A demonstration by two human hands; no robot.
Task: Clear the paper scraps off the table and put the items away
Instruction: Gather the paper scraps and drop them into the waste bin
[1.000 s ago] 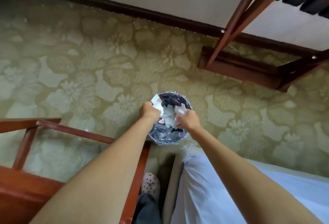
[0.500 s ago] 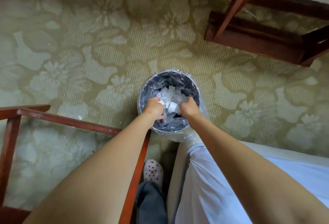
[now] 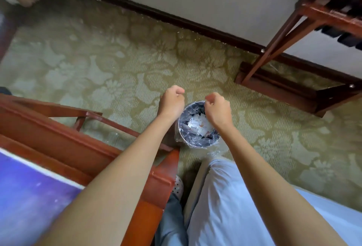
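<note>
Pale blue garment (image 3: 225, 206); denim trouser leg (image 3: 170, 224); white perforated clog (image 3: 178, 186).

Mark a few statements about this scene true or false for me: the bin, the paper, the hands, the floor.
1. White paper scraps lie inside the bin. True.
2. The bin stands on bare wooden boards. False: it stands on a green patterned carpet.
3. Both hands are spread flat. False: the left hand and the right hand have curled fingers.
4. A wooden table shows on the person's left. True.
</note>
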